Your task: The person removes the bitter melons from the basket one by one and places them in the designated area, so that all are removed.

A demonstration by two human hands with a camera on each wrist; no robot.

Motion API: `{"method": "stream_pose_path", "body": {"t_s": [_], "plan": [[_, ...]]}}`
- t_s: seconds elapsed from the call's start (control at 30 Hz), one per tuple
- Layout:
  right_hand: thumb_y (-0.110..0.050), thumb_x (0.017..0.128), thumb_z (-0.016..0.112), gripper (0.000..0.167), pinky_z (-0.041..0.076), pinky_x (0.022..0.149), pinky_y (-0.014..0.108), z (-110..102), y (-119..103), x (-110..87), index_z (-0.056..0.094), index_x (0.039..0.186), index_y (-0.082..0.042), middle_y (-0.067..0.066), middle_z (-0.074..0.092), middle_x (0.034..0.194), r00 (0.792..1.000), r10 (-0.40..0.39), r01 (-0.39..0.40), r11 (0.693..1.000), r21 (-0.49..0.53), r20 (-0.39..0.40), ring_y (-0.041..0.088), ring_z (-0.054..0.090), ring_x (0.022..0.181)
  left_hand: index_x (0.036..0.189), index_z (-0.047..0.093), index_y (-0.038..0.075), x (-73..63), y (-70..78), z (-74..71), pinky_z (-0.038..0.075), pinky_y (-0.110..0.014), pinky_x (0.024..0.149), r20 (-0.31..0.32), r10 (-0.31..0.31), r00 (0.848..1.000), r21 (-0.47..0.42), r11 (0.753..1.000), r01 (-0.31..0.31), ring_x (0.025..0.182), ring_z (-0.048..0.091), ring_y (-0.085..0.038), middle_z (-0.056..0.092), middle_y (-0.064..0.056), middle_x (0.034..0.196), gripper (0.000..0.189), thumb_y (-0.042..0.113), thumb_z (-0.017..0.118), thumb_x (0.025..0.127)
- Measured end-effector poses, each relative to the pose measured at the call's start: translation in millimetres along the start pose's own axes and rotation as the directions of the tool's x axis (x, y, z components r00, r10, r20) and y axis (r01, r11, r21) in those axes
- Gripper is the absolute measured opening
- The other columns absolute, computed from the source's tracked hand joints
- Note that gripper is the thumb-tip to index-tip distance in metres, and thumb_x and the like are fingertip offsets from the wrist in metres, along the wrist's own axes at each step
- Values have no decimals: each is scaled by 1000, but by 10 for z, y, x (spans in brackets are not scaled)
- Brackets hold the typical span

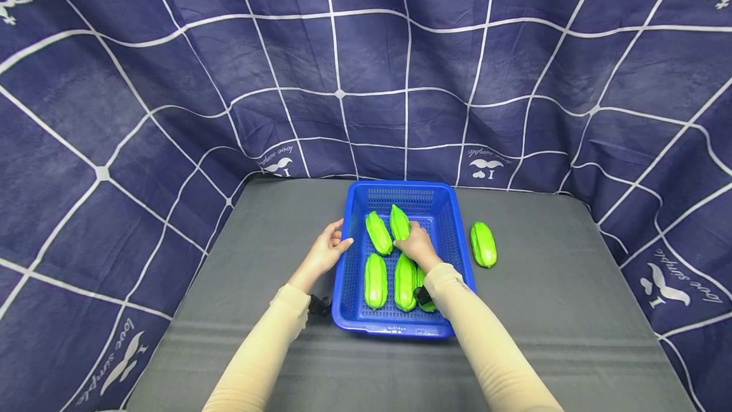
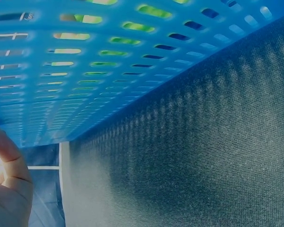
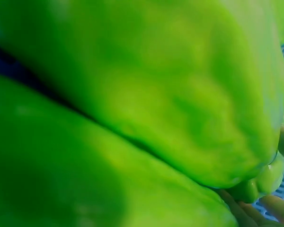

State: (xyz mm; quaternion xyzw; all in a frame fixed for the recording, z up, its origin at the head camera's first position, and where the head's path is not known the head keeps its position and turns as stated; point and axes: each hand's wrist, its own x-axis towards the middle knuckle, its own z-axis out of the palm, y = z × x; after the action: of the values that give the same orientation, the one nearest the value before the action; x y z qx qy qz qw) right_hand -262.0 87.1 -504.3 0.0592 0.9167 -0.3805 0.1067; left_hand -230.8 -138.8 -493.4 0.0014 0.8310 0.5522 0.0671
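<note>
A blue plastic basket (image 1: 394,330) holds several long, glossy green ridged vegetables, gourd-like in shape. Inside it, my right hand (image 1: 419,247) grips the lower end of the far vegetable (image 1: 399,221) between thumb and fingers. Beneath that hand and wrist lie two more vegetables, one (image 1: 405,281) partly covered. Two others (image 1: 377,233) (image 1: 375,281) lie along the basket's left side. Against the left rim, my left hand (image 1: 327,248) rests with thumb and fingers spread apart. Green vegetables (image 3: 146,85) fill the right wrist view, hiding most of the fingers.
One more green vegetable (image 1: 483,244) lies on the grey cloth-covered table (image 1: 549,285), right of the basket. A dark blue curtain (image 1: 366,68) with white lines hangs behind and at both sides. The basket's slotted wall (image 2: 109,71) spans the left wrist view.
</note>
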Motion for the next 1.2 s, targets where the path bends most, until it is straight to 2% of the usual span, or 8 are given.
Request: {"method": "stream_pose_path", "body": {"t_s": [0.27, 0.53, 0.77, 0.9, 1.03, 1.2], "plan": [[-10, 88, 69, 65, 43, 107, 50, -3, 40, -6, 39, 144, 5, 31, 53, 133, 1000, 21, -21, 1000, 7, -17, 42, 51, 126, 149, 35, -2, -10, 18, 30, 55, -36, 85, 9, -6, 1000, 7, 1000, 6, 96, 63, -24, 59, -19, 112, 60, 8, 62, 96], [-12, 89, 68, 65, 46, 104, 49, -47, 61, -29, 39, 145, 4, 28, 53, 137, 998, 58, -57, 997, 55, -21, 40, 54, 125, 149, 36, -3, -6, -3, 48, 54, -36, 85, 5, 2, 1000, 13, 1000, -3, 97, 63, -26, 57, -19, 111, 60, 7, 62, 96], [-14, 87, 69, 66, 41, 110, 49, -173, 18, -34, 41, 144, 5, 28, 50, 141, 999, 33, -31, 998, 60, -32, 42, 49, 130, 148, 35, -5, 14, -39, 38, 55, -36, 85, 10, 15, 1000, -1, 1000, -15, 98, 64, -28, 58, -21, 112, 59, 6, 61, 96], [-15, 89, 69, 66, 42, 108, 49, -283, -40, -42, 39, 145, 4, 28, 53, 137, 999, 39, -37, 997, 64, -21, 41, 51, 127, 149, 34, -5, 31, -54, 28, 54, -37, 85, 17, 16, 1000, 8, 1000, -16, 99, 64, -29, 59, -23, 113, 60, 7, 61, 97], [-17, 91, 67, 68, 43, 107, 49, -416, -90, -55, 35, 148, 2, 28, 53, 138, 999, 46, -47, 991, 128, 7, 40, 52, 127, 150, 33, -3, 26, -36, 14, 53, -38, 88, 16, -4, 1000, 22, 1000, 3, 103, 63, -30, 58, -21, 116, 61, 9, 61, 97], [-16, 93, 65, 70, 39, 111, 49, -612, -110, -86, 30, 151, 0, 29, 45, 146, 998, 46, -54, 966, 253, 37, 41, 47, 134, 151, 32, -2, 17, -12, 6, 52, -40, 90, 20, -12, 1000, 20, 1000, 12, 106, 62, -32, 56, -22, 118, 61, 10, 60, 98]]}}
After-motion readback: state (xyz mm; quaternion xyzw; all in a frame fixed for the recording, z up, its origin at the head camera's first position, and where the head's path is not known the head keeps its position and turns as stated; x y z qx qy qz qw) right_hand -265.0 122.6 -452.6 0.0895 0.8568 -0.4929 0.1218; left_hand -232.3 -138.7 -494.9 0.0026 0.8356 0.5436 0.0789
